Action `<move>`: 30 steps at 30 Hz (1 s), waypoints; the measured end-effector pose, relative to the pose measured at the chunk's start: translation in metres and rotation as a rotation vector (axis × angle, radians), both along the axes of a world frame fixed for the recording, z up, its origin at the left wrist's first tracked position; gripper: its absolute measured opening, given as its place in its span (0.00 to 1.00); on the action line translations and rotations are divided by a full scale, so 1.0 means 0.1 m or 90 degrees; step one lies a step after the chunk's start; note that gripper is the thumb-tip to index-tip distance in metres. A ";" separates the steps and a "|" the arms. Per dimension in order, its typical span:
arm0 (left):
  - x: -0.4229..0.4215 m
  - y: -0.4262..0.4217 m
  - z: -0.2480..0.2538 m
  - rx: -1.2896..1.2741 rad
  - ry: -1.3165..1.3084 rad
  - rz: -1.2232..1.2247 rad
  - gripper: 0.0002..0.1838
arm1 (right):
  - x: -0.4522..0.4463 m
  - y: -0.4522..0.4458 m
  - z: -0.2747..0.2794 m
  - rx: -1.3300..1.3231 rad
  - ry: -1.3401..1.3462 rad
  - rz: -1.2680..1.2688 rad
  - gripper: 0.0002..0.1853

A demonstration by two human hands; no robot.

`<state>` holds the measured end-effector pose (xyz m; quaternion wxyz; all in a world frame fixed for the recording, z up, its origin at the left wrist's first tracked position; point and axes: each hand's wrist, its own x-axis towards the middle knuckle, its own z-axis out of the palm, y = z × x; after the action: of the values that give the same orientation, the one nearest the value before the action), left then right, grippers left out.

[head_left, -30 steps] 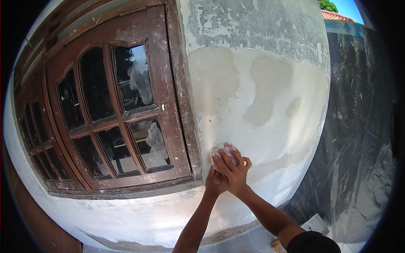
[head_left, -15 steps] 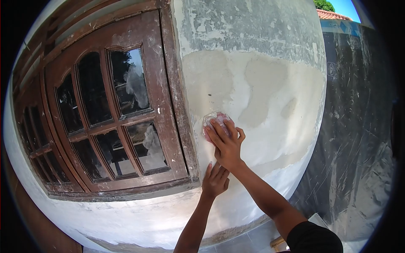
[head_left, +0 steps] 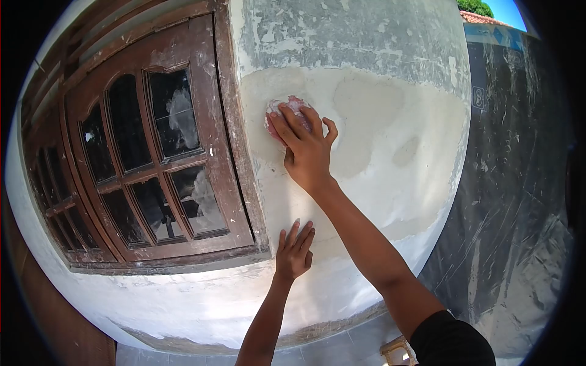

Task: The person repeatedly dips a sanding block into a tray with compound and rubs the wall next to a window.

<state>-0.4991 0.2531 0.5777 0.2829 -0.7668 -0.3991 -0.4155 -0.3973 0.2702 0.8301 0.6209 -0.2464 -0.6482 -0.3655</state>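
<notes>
My right hand [head_left: 308,149] presses a pinkish-white, plaster-smeared pad [head_left: 278,129] flat on the wall [head_left: 366,201], with its fingers curled over the pad. The pad lies on the damp-looking patch just right of the window frame, below the rough grey upper band. Lower down, my left hand [head_left: 294,251] rests on the pale wall near the frame's bottom corner, fingers apart and holding nothing.
A brown wooden window [head_left: 201,149] with glass panes fills the left. Dark plastic sheeting [head_left: 506,183] hangs at the right. A small wooden stool [head_left: 397,352] stands on the grey tiled floor [head_left: 329,352] at the bottom.
My right hand has slid up and a little left along the wall with the pad. My left hand has come away from the right one, stayed low and spread its fingers.
</notes>
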 end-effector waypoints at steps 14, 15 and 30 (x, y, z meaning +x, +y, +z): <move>1.48 -1.02 -1.65 -0.328 -0.308 0.109 0.44 | 2.26 -0.73 -3.88 -0.549 -0.203 -0.012 0.30; 1.70 -1.11 -1.84 -0.375 -0.326 0.107 0.44 | 2.54 -0.93 -4.10 -0.612 -0.177 -0.025 0.27; 4.43 -2.32 -3.64 -0.931 -0.177 -0.126 0.42 | 5.24 -2.67 -6.61 -0.967 1.138 0.249 0.15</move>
<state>-0.0563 0.0208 0.2140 -0.3902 -0.7319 -0.5348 -0.1611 0.1264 0.0037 0.1689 0.5929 -0.6161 -0.0623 0.5148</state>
